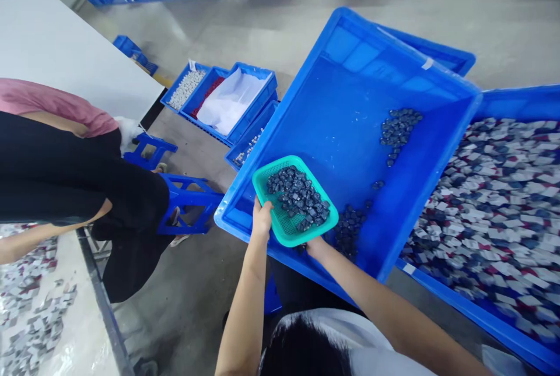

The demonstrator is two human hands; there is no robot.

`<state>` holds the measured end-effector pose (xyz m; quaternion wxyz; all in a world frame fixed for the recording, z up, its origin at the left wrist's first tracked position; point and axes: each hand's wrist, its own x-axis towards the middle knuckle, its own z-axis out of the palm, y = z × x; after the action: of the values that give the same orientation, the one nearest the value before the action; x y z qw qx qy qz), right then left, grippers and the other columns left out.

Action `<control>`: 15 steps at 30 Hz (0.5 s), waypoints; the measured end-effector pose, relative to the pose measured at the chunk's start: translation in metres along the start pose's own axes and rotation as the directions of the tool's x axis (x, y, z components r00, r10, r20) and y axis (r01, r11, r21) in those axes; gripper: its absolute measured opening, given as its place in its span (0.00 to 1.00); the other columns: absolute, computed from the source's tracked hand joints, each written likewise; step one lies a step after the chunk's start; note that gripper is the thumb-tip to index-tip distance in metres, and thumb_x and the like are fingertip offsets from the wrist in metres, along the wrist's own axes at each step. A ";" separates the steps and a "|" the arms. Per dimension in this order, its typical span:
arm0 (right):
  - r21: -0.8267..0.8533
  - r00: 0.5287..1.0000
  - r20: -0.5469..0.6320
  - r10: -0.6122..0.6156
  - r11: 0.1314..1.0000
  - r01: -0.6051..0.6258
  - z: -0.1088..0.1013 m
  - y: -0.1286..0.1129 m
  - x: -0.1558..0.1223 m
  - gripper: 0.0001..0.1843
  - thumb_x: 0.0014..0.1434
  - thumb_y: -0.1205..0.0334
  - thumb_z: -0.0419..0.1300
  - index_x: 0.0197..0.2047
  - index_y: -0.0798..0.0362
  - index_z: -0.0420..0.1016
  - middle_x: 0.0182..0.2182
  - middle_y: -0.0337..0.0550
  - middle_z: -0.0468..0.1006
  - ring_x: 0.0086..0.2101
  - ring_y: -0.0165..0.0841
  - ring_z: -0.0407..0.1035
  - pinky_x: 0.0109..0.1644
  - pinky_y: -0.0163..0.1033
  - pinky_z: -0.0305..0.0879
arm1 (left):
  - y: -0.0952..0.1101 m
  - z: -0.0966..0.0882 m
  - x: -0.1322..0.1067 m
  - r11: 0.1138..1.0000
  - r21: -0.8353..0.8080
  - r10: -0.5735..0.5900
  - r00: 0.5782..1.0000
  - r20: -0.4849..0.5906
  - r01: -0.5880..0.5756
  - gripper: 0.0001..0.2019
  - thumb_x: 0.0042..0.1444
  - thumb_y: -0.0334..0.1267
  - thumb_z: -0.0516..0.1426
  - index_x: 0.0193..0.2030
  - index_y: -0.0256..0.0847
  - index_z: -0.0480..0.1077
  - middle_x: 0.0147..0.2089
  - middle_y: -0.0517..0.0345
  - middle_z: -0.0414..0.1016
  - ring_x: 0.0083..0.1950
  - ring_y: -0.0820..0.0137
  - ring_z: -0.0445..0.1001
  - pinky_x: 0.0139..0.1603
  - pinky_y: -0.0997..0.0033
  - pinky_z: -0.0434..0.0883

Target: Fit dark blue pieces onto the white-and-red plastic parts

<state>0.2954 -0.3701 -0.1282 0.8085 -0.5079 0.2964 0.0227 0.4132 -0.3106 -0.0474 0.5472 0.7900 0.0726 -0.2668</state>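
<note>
Green mesh tray [294,201] of dark blue pieces [297,198], held over the near corner of a blue crate [350,131]
My left hand [262,218] is clamped on the tray's rim, its fingers curled over the edge; my right hand [315,246] meets the lower edge, but its fingers are hidden, so I can't tell if it grips. Inside the crate, two loose heaps of the same dark pieces lie apart, one [398,134] farther in, one [349,230] just beside the tray. To the right, a second crate [494,224] brims with blurred white, red and blue pieces. Beyond, smaller blue crates [219,99] hold white and red parts and a white bag; on the left, a co-worker [56,172] in a pink top is beside a blue stool [188,204], near a desk [83,283] strewn with grey-white pieces
</note>
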 end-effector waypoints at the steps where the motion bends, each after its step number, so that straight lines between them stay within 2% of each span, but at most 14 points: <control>1: 0.024 0.999 -0.035 0.019 1.000 -0.018 -0.010 -0.004 -0.001 0.19 0.67 0.51 0.55 0.55 0.54 0.69 0.49 0.48 0.72 0.43 0.35 0.71 0.46 0.45 0.72 | 0.000 0.000 0.000 1.000 -0.007 -0.003 1.000 0.002 0.003 0.24 0.44 0.32 0.52 0.52 0.39 0.67 0.36 0.57 0.74 0.37 0.64 0.73 0.41 0.65 0.72; 5: 0.044 0.981 -0.195 0.025 0.999 -0.017 -0.067 -0.037 -0.002 0.19 0.68 0.49 0.53 0.51 0.55 0.70 0.42 0.45 0.74 0.37 0.31 0.71 0.39 0.40 0.72 | 0.001 0.000 -0.004 0.998 -0.056 -0.008 1.000 0.013 0.009 0.22 0.44 0.33 0.52 0.49 0.39 0.67 0.33 0.60 0.71 0.34 0.67 0.71 0.40 0.66 0.72; 7: -0.002 0.956 -0.295 -0.015 1.000 0.015 -0.094 -0.063 -0.003 0.21 0.68 0.48 0.52 0.52 0.56 0.68 0.40 0.44 0.73 0.33 0.29 0.69 0.34 0.36 0.70 | 0.001 0.001 -0.006 0.996 -0.087 -0.012 1.000 0.024 0.014 0.21 0.43 0.33 0.52 0.48 0.39 0.67 0.31 0.61 0.70 0.33 0.68 0.70 0.39 0.66 0.71; 9: -0.086 0.932 -0.351 -0.091 0.994 0.065 -0.110 -0.094 -0.006 0.23 0.67 0.46 0.51 0.55 0.55 0.66 0.40 0.44 0.72 0.31 0.29 0.69 0.29 0.33 0.67 | 0.001 0.004 -0.009 0.993 -0.121 -0.012 0.999 0.035 0.016 0.22 0.43 0.33 0.52 0.48 0.40 0.67 0.30 0.63 0.69 0.31 0.69 0.68 0.37 0.68 0.70; 12: -0.269 0.936 -0.277 -0.218 0.953 0.142 -0.103 -0.139 -0.013 0.26 0.61 0.42 0.56 0.55 0.49 0.68 0.43 0.45 0.74 0.37 0.36 0.72 0.28 0.35 0.69 | 0.003 0.013 -0.016 0.984 -0.177 -0.002 0.997 0.071 0.014 0.22 0.43 0.32 0.52 0.49 0.40 0.67 0.30 0.63 0.69 0.30 0.70 0.68 0.35 0.70 0.69; 14: -0.403 0.957 -0.126 -0.262 0.895 0.192 -0.085 -0.163 -0.020 0.29 0.52 0.42 0.64 0.55 0.43 0.72 0.50 0.44 0.75 0.47 0.45 0.71 0.42 0.43 0.74 | 0.005 0.019 -0.023 0.977 -0.215 0.005 0.994 0.106 0.018 0.23 0.42 0.32 0.53 0.49 0.40 0.68 0.30 0.62 0.70 0.31 0.69 0.69 0.34 0.70 0.69; 15: -0.460 0.963 -0.038 -0.267 0.860 0.220 -0.076 -0.172 -0.025 0.31 0.48 0.44 0.68 0.56 0.40 0.73 0.54 0.43 0.73 0.53 0.48 0.67 0.52 0.48 0.71 | 0.007 0.022 -0.027 0.973 -0.232 0.008 0.993 0.120 0.020 0.23 0.42 0.32 0.53 0.49 0.40 0.68 0.31 0.62 0.71 0.31 0.69 0.69 0.34 0.70 0.69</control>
<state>0.2980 -0.5104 -0.0002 0.6485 -0.7157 0.2566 -0.0372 0.3856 -0.3283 -0.0339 0.6385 0.7029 0.0726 -0.3049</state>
